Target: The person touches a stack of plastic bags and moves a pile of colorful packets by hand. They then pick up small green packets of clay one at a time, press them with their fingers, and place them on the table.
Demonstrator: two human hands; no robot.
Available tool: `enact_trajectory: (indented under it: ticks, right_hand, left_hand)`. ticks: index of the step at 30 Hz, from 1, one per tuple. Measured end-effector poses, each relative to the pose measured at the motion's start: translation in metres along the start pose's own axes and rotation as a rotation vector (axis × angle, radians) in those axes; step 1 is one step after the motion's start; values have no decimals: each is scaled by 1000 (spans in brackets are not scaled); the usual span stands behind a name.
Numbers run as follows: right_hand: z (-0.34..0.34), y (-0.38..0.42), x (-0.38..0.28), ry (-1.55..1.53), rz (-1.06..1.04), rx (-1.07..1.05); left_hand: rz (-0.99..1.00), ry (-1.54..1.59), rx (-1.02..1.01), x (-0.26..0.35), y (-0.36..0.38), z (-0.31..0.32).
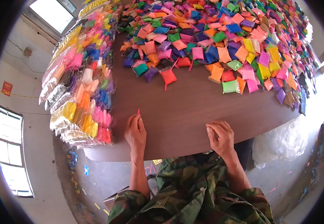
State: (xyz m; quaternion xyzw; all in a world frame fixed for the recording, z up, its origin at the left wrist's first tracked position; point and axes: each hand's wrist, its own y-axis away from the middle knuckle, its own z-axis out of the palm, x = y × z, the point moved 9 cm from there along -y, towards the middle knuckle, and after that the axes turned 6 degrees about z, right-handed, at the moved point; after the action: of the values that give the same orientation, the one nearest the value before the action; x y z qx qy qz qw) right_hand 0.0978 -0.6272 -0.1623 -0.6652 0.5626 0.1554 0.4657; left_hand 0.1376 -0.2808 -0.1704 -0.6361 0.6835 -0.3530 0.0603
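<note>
My left hand is over the near left part of the brown table, its fingers pinched on a thin red strip whose tip sticks up past them. Near the table's front edge, my right hand is closed, fingers curled against the thumb; whatever may be inside is hidden. Beyond both hands lies a heap of small coloured pouches. At its near edge a red pouch has a thin red strip at its lower end, and a light green pouch lies farther right.
Stacked clear bags of coloured pouches line the table's left side. A large clear plastic bag hangs or stands below the right edge. Scraps lie on the floor. A window is at the left.
</note>
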Motion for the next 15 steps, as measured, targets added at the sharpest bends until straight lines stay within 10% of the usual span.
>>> enact_trajectory:
  ticks: [15]
  right_hand:
    - [0, 0, 1, -21, 7, -9]
  left_hand:
    - [3, -9, -2, 0, 0, 1]
